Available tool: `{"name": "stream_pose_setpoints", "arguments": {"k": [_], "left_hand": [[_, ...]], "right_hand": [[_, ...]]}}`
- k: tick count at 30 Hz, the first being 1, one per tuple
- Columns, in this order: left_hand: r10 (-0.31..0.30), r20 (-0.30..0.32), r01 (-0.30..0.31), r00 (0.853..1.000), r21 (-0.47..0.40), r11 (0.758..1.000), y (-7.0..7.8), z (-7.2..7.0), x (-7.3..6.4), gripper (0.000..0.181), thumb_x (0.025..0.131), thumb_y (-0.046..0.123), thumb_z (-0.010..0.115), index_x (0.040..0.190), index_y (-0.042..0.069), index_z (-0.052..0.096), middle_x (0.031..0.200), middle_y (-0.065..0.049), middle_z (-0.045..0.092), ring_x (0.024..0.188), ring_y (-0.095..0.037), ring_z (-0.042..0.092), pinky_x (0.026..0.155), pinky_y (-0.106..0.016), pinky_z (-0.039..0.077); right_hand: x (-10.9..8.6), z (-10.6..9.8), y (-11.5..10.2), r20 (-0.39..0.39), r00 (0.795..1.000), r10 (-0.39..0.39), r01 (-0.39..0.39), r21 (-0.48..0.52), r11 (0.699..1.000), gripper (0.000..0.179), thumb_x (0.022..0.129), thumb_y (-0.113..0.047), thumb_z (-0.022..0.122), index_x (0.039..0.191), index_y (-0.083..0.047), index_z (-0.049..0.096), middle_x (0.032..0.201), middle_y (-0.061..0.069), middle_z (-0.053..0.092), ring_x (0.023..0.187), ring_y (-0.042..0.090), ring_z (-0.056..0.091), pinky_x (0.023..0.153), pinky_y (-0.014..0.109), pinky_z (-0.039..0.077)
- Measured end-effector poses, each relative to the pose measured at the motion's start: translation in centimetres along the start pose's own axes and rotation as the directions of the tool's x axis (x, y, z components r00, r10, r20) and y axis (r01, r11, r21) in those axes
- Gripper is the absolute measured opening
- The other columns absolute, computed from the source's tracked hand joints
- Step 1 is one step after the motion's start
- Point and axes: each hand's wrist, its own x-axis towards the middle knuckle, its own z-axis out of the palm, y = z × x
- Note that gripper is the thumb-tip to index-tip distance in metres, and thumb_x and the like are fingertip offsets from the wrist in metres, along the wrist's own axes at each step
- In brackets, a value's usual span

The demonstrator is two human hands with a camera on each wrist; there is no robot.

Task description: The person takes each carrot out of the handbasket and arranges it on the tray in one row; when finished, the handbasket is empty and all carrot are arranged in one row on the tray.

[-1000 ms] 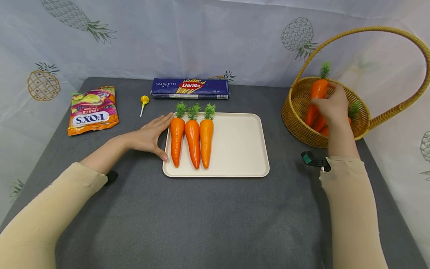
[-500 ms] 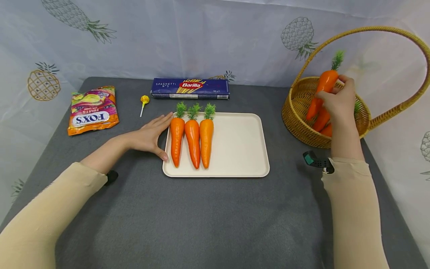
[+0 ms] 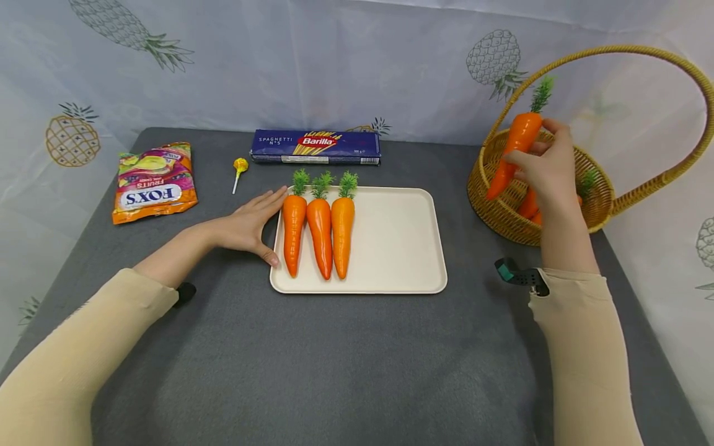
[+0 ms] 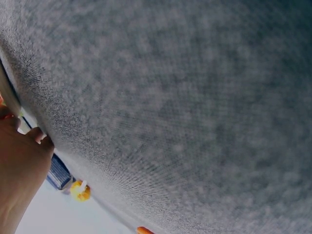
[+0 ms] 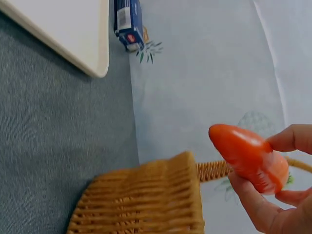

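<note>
In the head view my right hand (image 3: 549, 162) pinches an orange carrot (image 3: 515, 148) with a green leafy top, tilted with its tip down and left. Hand and carrot are above the wicker basket (image 3: 491, 214), where more carrots (image 3: 528, 203) lie, partly hidden by the hand. The right wrist view shows thumb and fingers around the held carrot (image 5: 251, 158). My left hand (image 3: 245, 228) rests at the left edge of the cream tray (image 3: 401, 241), fingers spread, thumb on the rim. Three carrots (image 3: 320, 235) lie side by side on the tray's left part, tops toward the back.
A blue spaghetti box (image 3: 315, 147) lies behind the tray. To the left are a yellow lollipop (image 3: 240, 167) and a candy bag (image 3: 154, 184). The basket's tall handle (image 3: 630, 49) arches over to the right. A pineapple-print cloth (image 3: 357, 68) hangs behind the table.
My right hand has lifted the carrot higher out of the basket, first rightward, then left toward the basket's left rim. The left hand and the tray have stayed put.
</note>
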Motion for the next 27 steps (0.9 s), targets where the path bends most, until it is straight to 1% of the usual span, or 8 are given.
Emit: {"name": "stream_pose_setpoints", "arguments": {"k": [5, 12, 17, 20, 27], "left_hand": [[0.000, -0.001, 0.000, 1.000, 0.001, 1.000, 0.0, 0.0, 0.0, 0.139, 0.063, 0.053, 0.089, 0.160, 0.013, -0.002, 0.169, -0.010, -0.011, 0.154, -0.045, -0.006, 0.116, -0.076, 0.005], [0.001, -0.003, -0.001, 1.000, 0.004, 1.000, 0.0, 0.0, 0.0, 0.139, 0.063, 0.053, 0.089, 0.160, 0.013, -0.002, 0.169, -0.010, -0.011, 0.154, -0.045, -0.006, 0.116, -0.076, 0.005], [-0.003, -0.001, 0.003, 1.000, 0.003, 1.000, 0.0, 0.0, 0.0, 0.139, 0.063, 0.053, 0.089, 0.160, 0.013, -0.002, 0.169, -0.009, -0.011, 0.155, -0.045, -0.006, 0.116, -0.076, 0.005], [-0.004, -0.001, 0.004, 1.000, 0.006, 1.000, 0.0, 0.0, 0.0, 0.139, 0.063, 0.053, 0.089, 0.160, 0.013, -0.002, 0.169, -0.009, -0.011, 0.155, -0.045, -0.006, 0.116, -0.076, 0.005], [-0.001, -0.002, 0.001, 1.000, 0.006, 1.000, 0.0, 0.0, 0.0, 0.140, 0.062, 0.053, 0.089, 0.160, 0.012, -0.002, 0.169, -0.010, -0.011, 0.154, -0.045, -0.006, 0.115, -0.076, 0.006]], "right_hand": [[-0.5, 1.2, 0.0, 0.052, 0.999, -0.011, 0.011, -0.006, 1.000, 0.089, 0.088, -0.016, 0.071, 0.156, -0.032, 0.016, 0.110, -0.010, 0.042, 0.108, 0.013, 0.050, 0.066, 0.016, 0.055], [-1.0, 2.8, 0.2, 0.106, 0.994, -0.021, 0.028, -0.063, 0.998, 0.088, 0.090, -0.017, 0.070, 0.156, -0.031, 0.015, 0.110, -0.008, 0.042, 0.101, 0.012, 0.054, 0.065, 0.017, 0.056], [-1.3, 3.7, 0.2, 0.131, 0.991, -0.006, 0.016, -0.077, 0.997, 0.089, 0.089, -0.016, 0.070, 0.156, -0.031, 0.014, 0.112, -0.008, 0.040, 0.106, 0.016, 0.053, 0.067, 0.016, 0.056], [-1.5, 4.3, 0.3, 0.151, 0.989, -0.006, 0.019, -0.083, 0.996, 0.091, 0.089, -0.016, 0.071, 0.157, -0.031, 0.012, 0.118, -0.005, 0.040, 0.110, 0.019, 0.054, 0.069, 0.017, 0.057], [-2.0, 5.8, 0.9, 0.209, 0.978, -0.029, 0.057, -0.129, 0.990, 0.094, 0.090, -0.018, 0.069, 0.159, -0.029, 0.006, 0.136, 0.007, 0.038, 0.118, 0.025, 0.056, 0.073, 0.019, 0.058]]}}
